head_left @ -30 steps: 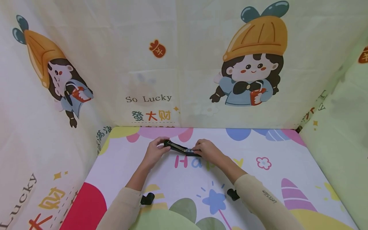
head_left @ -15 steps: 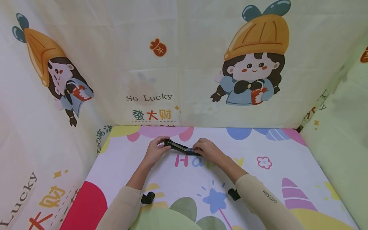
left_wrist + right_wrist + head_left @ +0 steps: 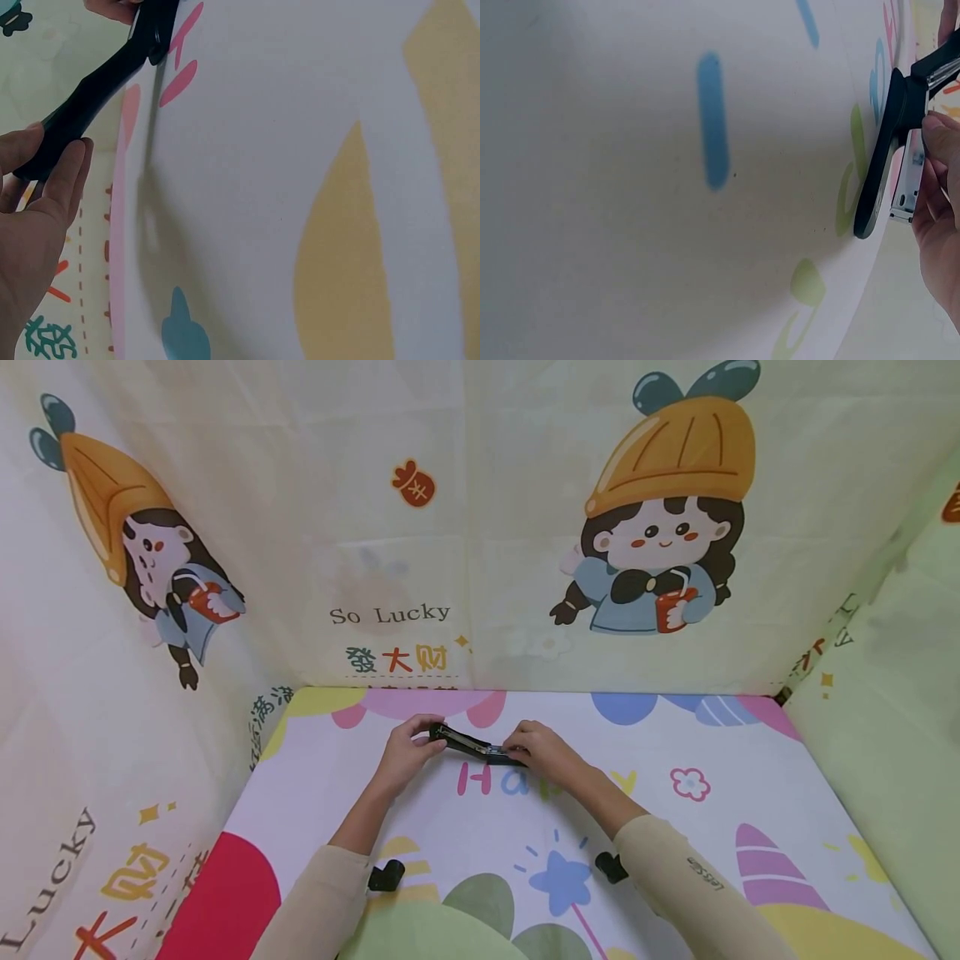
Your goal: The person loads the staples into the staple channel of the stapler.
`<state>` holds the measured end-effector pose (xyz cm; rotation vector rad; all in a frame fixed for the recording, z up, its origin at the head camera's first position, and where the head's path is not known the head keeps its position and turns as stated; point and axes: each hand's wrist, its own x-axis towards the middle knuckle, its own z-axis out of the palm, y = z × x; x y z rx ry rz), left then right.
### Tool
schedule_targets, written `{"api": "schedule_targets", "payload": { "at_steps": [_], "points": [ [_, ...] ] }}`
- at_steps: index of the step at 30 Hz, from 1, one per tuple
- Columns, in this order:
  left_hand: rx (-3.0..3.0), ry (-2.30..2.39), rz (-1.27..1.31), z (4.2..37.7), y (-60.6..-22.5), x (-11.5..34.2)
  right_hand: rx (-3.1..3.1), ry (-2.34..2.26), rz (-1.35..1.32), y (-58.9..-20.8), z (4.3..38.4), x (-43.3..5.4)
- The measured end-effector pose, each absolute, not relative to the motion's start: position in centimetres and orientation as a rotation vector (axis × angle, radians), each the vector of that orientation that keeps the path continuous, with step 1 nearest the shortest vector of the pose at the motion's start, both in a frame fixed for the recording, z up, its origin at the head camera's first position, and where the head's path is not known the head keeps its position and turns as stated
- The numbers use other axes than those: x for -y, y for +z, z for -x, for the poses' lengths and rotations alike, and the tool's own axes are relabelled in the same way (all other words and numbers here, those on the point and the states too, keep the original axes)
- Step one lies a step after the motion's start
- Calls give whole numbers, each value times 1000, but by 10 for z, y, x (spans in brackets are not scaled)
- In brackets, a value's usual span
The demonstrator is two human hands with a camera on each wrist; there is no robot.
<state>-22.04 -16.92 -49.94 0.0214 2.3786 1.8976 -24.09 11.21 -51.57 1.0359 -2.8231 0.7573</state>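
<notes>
A black stapler (image 3: 462, 742), spread wide apart, lies between both hands near the far side of the table. My left hand (image 3: 403, 753) grips the end of its upper arm (image 3: 88, 101), thumb on one side and fingers on the other. In the right wrist view, my right hand (image 3: 939, 206) pinches the silver staple magazine (image 3: 909, 174) by its side. The black base (image 3: 880, 176) sits beside that magazine, with a gap between them, close over the printed tabletop. From the head, the right fingers partly cover the magazine and base.
The white table (image 3: 480, 827) carries printed cartoon shapes and letters. Patterned cloth walls (image 3: 510, 568) rise behind it and at both sides. Black wrist devices show by the left sleeve (image 3: 330, 893) and the right sleeve (image 3: 675, 877).
</notes>
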Motion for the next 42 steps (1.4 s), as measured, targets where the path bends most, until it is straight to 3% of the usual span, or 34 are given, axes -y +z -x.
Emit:
{"api": "schedule_targets", "payload": {
  "at_steps": [11,42],
  "points": [
    [-2397,1881,-21,220,-499,169,2777,747,-1105,-518,241,-117],
    [-2404,1852,9,222,-503,169,2794,766,-968,-524,230,-154]
  ]
}}
